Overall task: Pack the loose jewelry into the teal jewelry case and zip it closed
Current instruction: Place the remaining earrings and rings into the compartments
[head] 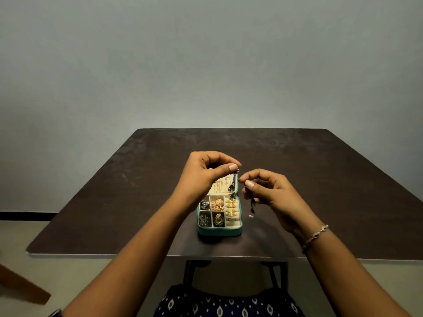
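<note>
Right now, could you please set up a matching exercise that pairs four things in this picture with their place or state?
Things:
1. left hand
2. rose-gold jewelry piece
3. silver chain bracelet
4. teal zip jewelry case

Places or states:
A. round the right wrist
B. open on the dark brown table
C. pinching a dark dangling earring
D. in the case's far middle compartment

Pairs: 1-C, 2-D, 3-A, 4-B

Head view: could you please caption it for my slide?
Left hand pinches one dark earring, right hand another, beside the open teal case.
</note>
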The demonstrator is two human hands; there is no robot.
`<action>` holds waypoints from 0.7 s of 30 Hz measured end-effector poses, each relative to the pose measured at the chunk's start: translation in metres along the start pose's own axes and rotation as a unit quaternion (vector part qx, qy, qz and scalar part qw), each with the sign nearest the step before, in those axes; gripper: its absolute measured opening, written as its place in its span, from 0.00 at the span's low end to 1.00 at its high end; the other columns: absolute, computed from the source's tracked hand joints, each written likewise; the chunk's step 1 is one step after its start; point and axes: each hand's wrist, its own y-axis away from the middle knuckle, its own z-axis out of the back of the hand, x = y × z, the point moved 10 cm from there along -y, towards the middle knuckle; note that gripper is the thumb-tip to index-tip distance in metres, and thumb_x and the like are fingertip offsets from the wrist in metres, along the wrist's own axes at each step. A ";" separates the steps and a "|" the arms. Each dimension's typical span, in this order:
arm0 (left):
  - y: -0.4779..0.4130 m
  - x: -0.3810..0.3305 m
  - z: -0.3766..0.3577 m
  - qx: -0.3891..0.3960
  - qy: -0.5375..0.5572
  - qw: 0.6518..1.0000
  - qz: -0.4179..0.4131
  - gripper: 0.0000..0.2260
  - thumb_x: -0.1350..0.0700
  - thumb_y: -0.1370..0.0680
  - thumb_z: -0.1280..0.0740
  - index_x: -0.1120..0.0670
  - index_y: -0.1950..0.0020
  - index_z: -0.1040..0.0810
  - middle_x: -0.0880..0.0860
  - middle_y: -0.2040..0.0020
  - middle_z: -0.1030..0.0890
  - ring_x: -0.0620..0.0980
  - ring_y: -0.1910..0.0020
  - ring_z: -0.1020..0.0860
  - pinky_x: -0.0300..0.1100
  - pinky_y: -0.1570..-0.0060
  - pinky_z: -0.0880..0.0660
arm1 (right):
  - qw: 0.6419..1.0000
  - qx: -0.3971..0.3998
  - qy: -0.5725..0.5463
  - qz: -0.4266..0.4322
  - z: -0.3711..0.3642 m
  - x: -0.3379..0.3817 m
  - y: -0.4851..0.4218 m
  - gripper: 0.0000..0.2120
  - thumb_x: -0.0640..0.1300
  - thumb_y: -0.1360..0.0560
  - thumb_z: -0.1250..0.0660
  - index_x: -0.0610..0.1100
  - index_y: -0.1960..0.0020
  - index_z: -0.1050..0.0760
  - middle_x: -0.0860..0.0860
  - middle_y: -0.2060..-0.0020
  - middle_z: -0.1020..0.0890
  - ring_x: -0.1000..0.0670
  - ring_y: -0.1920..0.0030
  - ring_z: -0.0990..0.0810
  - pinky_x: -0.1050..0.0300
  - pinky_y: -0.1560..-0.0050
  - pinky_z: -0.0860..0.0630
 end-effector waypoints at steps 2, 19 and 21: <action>0.003 0.000 0.007 -0.009 -0.004 1.000 -0.006 0.06 0.65 0.27 0.32 0.56 0.58 0.18 0.54 0.60 0.17 0.48 0.59 0.19 0.39 0.55 0.22 | 1.000 0.005 -0.005 0.010 -0.009 0.002 -0.001 0.08 0.37 0.25 0.37 0.47 0.55 0.22 0.50 0.64 0.20 0.56 0.62 0.22 0.63 0.60 0.27; 0.017 0.011 0.038 -0.041 -0.005 0.999 0.008 0.05 0.66 0.27 0.33 0.59 0.58 0.18 0.51 0.64 0.18 0.43 0.62 0.20 0.35 0.60 0.23 | 0.998 0.045 0.002 0.053 -0.056 0.007 -0.007 0.04 0.34 0.30 0.31 0.42 0.58 0.23 0.47 0.63 0.20 0.50 0.59 0.21 0.55 0.54 0.24; 0.017 0.014 0.041 -0.047 -0.010 0.999 0.013 0.04 0.65 0.26 0.33 0.59 0.57 0.19 0.54 0.63 0.18 0.46 0.62 0.19 0.38 0.58 0.22 | 0.998 0.043 0.006 0.040 -0.054 0.003 -0.007 0.06 0.33 0.30 0.31 0.43 0.58 0.22 0.48 0.62 0.19 0.51 0.58 0.21 0.57 0.54 0.23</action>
